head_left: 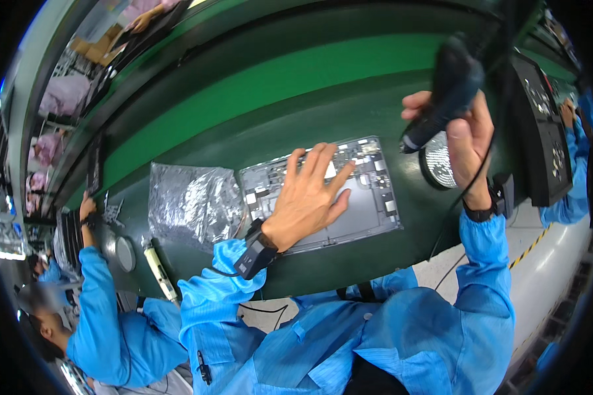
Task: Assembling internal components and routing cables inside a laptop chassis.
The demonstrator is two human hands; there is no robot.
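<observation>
A flat grey laptop base with its circuit board and inner parts exposed lies on the green bench. Across its upper middle rests my left hand, fingers spread and holding nothing. To the right, my right hand is closed round a dark electric screwdriver, raised above the bench with its tip tilted down to the left. The tool is slightly blurred. Just below its tip and beside my hand is a round dish full of small shiny pieces, partly hidden by the hand.
Left of the laptop base lies a clear plastic bag. Beyond it are a pale yellow screwdriver and a round dish. A co-worker in blue sits at left. A black tray stands far right; a dark cable hangs beside my right hand.
</observation>
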